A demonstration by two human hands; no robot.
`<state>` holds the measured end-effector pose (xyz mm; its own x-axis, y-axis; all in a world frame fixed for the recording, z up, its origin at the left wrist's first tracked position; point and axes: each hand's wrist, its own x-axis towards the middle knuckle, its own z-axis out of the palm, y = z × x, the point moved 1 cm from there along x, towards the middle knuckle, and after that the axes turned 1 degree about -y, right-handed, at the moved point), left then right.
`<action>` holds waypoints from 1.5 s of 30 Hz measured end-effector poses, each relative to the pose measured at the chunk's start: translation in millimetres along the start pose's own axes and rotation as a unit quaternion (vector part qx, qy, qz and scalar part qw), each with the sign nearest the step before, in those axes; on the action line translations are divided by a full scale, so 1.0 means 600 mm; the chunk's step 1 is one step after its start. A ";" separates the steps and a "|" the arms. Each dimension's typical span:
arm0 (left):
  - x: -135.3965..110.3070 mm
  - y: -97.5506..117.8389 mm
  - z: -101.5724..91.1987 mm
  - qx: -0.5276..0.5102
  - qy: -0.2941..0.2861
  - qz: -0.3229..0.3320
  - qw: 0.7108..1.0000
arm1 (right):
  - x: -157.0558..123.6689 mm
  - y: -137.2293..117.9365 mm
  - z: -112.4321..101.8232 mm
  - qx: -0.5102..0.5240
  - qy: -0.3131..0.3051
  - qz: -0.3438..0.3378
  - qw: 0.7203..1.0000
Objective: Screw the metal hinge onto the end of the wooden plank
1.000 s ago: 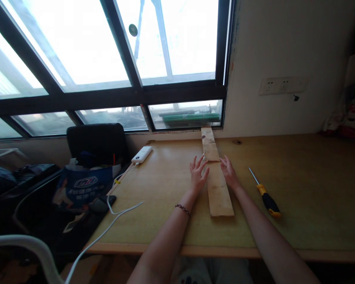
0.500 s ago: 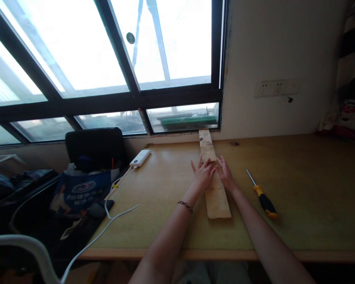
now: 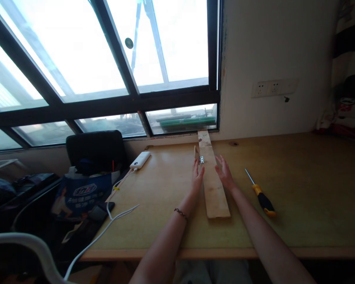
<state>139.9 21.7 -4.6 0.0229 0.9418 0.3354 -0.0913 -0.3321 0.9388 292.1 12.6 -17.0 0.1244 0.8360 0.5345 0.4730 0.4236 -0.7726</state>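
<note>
A long wooden board (image 3: 215, 189) lies lengthwise on the table, pointing toward the window. At its left edge a small silver hinge (image 3: 201, 159) shows, and a small wooden piece (image 3: 196, 152) stands up beside it. My left hand (image 3: 197, 176) is at the board's left side, fingers stretched out and near the base of the small wooden piece; whether the fingertips touch it I cannot tell. Across from it, my right hand (image 3: 224, 173) rests along the right edge of the board with its fingers extended and apart.
A yellow and black screwdriver (image 3: 264, 200) lies right of my right arm. On the table's left side are a white power bank (image 3: 140, 159) and a white cable (image 3: 122, 214). A black chair (image 3: 95, 149) and a blue bag (image 3: 79, 195) stand left of the table.
The small wooden piece, flat on the board under my hands before, now stands up at the left edge, exposing the hinge. My left hand has moved left off the board's top.
</note>
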 end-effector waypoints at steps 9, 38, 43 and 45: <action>-0.003 -0.007 -0.019 -0.359 0.059 -0.166 0.916 | -0.001 0.011 0.000 -0.028 -0.006 0.012 1.000; 0.012 -0.038 -0.037 -0.440 0.082 -0.261 0.855 | -0.007 0.029 0.005 -0.042 -0.022 0.020 0.999; 0.010 -0.042 -0.031 -0.418 0.076 -0.273 0.863 | -0.007 0.028 0.005 -0.042 -0.020 0.024 0.999; 0.009 -0.041 -0.028 -0.413 0.071 -0.268 0.868 | -0.007 0.029 0.005 -0.039 -0.018 0.029 0.999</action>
<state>125.4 35.6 -27.3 0.1648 0.9660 -0.1990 -0.7887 0.2502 0.5616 296.8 17.5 -33.6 0.1218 0.8709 0.4762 0.5327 0.3475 -0.7717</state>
